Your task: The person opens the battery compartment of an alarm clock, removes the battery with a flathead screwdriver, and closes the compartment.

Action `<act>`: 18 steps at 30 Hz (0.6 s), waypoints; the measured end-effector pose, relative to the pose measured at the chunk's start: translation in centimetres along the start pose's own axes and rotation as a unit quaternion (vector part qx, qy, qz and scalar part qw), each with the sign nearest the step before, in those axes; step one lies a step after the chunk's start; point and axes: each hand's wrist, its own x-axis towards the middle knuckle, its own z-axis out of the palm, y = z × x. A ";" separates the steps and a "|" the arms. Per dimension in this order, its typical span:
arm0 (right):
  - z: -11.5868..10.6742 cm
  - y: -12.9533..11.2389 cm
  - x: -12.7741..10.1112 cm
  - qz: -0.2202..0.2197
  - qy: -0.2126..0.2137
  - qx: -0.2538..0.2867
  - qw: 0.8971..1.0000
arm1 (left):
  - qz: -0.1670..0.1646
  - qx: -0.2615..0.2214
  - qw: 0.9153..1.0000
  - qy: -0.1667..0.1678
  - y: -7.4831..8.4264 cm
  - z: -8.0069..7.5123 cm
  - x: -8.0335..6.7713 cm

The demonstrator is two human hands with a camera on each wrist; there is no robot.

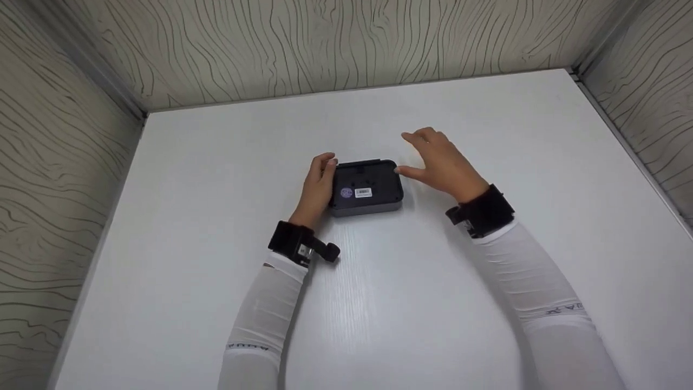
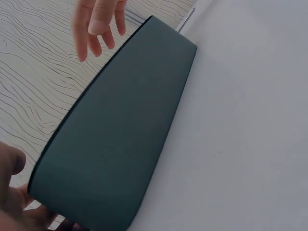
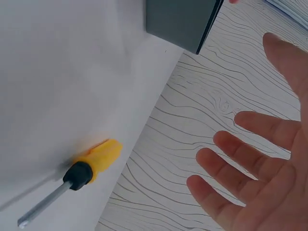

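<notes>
A small dark box (image 1: 367, 187) lies flat near the middle of the white table (image 1: 216, 179). It has a round purple sticker and a white label with a bar code on its top. The left hand (image 1: 318, 187) is at the box's 9 o'clock side. Its fingers curl round the far left corner of the box and grip it there. The right hand (image 1: 441, 162) is at the box's 3 o'clock side, just beside it. Its fingers are straight and spread out, and it holds nothing; the thumb points at the box's right edge, but I cannot tell if it touches. In the left wrist view the box (image 2: 115, 139) looks like a long grey slab on the table, with the right hand's fingers (image 2: 98, 24) hanging above its far end. In the right wrist view the open palm (image 3: 260, 168) fills the right side, and a screwdriver (image 3: 72, 180) with a yellow and black handle shows at 7 o'clock. Both arms wear white sleeves (image 1: 265, 314) and black wrist bands (image 1: 295, 244). Walls with wavy lines (image 1: 325, 49) stand around the table.
</notes>
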 end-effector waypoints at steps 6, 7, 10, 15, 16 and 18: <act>0.3 -1.5 1.5 0.007 -0.021 0.029 0.999 | 0.040 0.017 0.999 0.018 -0.7 0.5 -0.4; 0.4 -1.8 1.7 0.005 -0.022 0.035 0.999 | 0.044 0.025 0.999 0.020 -0.8 0.6 -0.4; 0.8 -2.4 2.4 -0.011 -0.025 0.049 0.998 | 0.050 0.036 0.998 0.022 -1.0 0.7 -0.4; 1.9 -3.4 3.4 -0.031 -0.036 0.068 0.997 | 0.050 0.033 0.998 0.028 -1.2 0.9 -0.3; 2.2 -3.6 3.6 -0.032 -0.039 0.071 0.996 | 0.050 0.032 0.998 0.028 -1.2 1.0 -0.2; 2.7 -4.0 3.9 -0.035 -0.046 0.079 0.995 | 0.051 0.030 0.998 0.028 -1.2 1.0 -0.2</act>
